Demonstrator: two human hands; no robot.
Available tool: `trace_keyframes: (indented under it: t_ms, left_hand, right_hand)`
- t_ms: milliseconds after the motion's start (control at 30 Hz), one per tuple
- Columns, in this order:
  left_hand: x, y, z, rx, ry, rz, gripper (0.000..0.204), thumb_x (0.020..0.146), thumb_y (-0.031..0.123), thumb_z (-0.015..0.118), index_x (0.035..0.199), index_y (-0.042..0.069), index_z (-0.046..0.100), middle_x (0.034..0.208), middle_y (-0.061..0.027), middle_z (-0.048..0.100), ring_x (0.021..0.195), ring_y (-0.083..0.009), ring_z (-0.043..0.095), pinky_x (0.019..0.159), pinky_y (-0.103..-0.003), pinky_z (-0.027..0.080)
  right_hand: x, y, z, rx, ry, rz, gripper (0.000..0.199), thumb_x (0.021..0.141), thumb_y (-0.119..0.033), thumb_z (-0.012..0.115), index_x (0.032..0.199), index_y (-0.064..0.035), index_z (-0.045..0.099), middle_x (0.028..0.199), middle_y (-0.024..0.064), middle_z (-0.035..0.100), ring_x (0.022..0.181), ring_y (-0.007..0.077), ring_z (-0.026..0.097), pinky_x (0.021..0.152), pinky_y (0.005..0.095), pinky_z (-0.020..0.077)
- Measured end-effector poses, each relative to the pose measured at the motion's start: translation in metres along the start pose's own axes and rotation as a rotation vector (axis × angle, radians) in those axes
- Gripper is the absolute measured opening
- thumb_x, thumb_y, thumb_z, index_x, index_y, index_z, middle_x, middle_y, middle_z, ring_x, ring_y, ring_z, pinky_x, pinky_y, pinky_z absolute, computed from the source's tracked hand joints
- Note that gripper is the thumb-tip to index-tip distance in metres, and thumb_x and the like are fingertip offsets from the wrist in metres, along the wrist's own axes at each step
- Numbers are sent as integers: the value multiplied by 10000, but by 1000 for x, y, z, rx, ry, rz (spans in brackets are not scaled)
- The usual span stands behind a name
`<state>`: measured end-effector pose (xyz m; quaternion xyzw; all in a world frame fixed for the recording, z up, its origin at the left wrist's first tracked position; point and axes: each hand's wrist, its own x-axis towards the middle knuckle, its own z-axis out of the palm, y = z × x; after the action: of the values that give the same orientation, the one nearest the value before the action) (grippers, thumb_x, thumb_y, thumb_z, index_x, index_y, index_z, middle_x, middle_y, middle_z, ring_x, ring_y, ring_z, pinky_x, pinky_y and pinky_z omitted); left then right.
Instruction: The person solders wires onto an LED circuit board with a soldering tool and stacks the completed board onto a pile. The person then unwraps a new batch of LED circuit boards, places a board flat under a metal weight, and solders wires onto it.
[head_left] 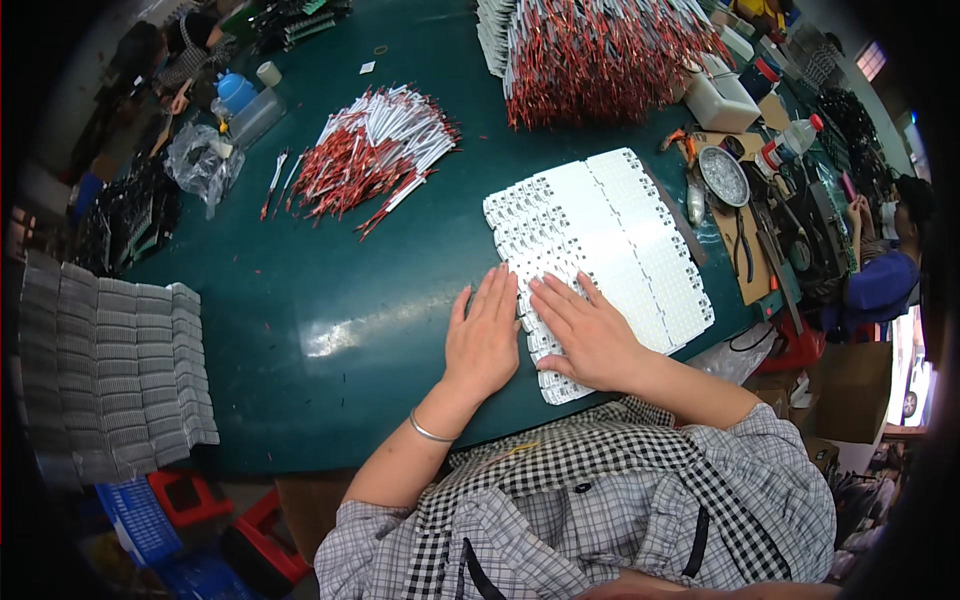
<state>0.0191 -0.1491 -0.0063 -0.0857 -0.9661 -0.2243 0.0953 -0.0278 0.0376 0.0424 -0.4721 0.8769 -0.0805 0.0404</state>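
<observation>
Flat white circuit boards (610, 230), overlapping in rows with small dark parts along their left side, lie on the green tabletop before me. My left hand (484, 335) rests at their left edge, fingers stretched out and close together, holding nothing. Palm down on top of the boards is my right hand (585, 335), its fingers extended and its thumb out to the side. Both hands are near each other over the lower left part of the boards. What lies under the palms is hidden.
A loose pile of red-and-white wires (375, 150) lies beyond my left hand, and a larger wire bundle (600, 60) at the back. Stacked grey finned pieces (120, 370) stand at the left edge. On the right are a metal bowl (723, 176), pliers (742, 248) and a bottle (790, 145).
</observation>
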Motion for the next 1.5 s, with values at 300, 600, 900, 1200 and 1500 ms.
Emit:
trace_keyframes:
  t_ms: [300, 600, 900, 1200, 1500]
  left_hand:
    - [-2, 0, 1, 30, 7, -2, 594, 859, 118, 567, 1408, -15, 383, 1458, -166, 419, 1373, -265, 374, 1118, -459, 257]
    - [0, 1, 1, 8, 2, -23, 586, 866, 101, 554, 1409, -24, 372, 1443, -169, 436, 1378, -267, 367, 1122, -458, 246]
    - [-2, -1, 3, 48, -12, 7, 606, 866, 113, 558, 1423, -18, 359, 1459, -171, 415, 1382, -273, 359, 1125, -459, 244]
    - [-2, 1, 1, 66, 6, 6, 581, 857, 129, 577, 1390, -27, 404, 1427, -161, 458, 1375, -256, 374, 1124, -449, 248]
    - [-1, 2, 2, 52, -9, -14, 574, 864, 126, 572, 1391, -25, 404, 1436, -156, 448, 1380, -255, 364, 1125, -449, 250]
  right_hand:
    - [-1, -1, 6, 6, 4, -65, 760, 837, -513, 604, 1361, 16, 453, 1471, 129, 394, 1405, 272, 297, 1149, 507, 200]
    - [-2, 0, 5, -29, 0, -77, 676, 838, -510, 603, 1363, -99, 493, 1466, 113, 402, 1399, 263, 307, 1135, 553, 201]
    - [-4, 6, 4, -12, -9, -12, 638, 839, -522, 603, 1359, -165, 511, 1467, 62, 413, 1392, 242, 323, 1133, 564, 192]
    - [-5, 7, 1, 9, -24, -12, 673, 810, -501, 652, 1369, -157, 501, 1478, 76, 402, 1410, 272, 299, 1124, 589, 197]
    - [-5, 5, 7, -44, -17, -61, 738, 817, -580, 587, 1366, -95, 497, 1467, 48, 424, 1399, 249, 313, 1132, 581, 179]
